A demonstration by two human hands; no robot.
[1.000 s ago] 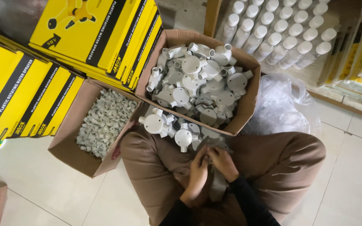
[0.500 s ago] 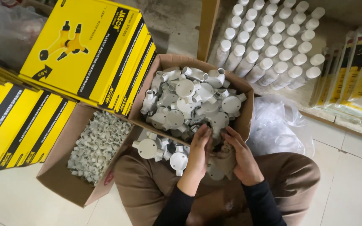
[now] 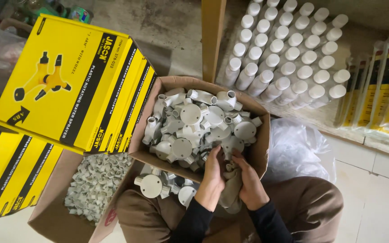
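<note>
Both forearms, in black sleeves, are reached forward over the lap, with the hands set side by side at the near edge of the cardboard box [image 3: 257, 150]. The left hand [image 3: 212, 177] is laid palm-down, its fingers curled into the heap of grey round conduit fittings [image 3: 194, 123] filling that box. The right hand [image 3: 248, 182] is angled inward, its grip closed around a grey fitting [image 3: 231, 189] shared between the two hands; its exact shape is mostly hidden, so it seems to be one of the same kind. More fittings are seen on the lap [image 3: 151, 185]. A second box of small grey clips [image 3: 96, 185] is placed to the left, beside yellow cartons [image 3: 75, 81]. White-capped bottles [image 3: 284, 49] are stacked beyond.
</note>
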